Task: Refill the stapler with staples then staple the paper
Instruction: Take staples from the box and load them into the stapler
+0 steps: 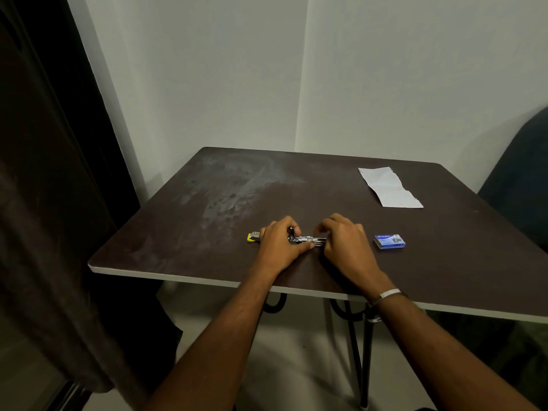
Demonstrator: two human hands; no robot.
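1. The left hand (pixel 280 246) grips the opened stapler (pixel 305 239) at its hinge; the stapler's yellow end (pixel 252 237) pokes out leftward.
2. The right hand (pixel 344 243) pinches the metal staple track at its right end; both rest on the dark bench (pixel 207 221).
3. The blue staple box (pixel 389 241) lies just right of that hand; the paper (pixel 388 188) sits well apart, toward the far right corner.
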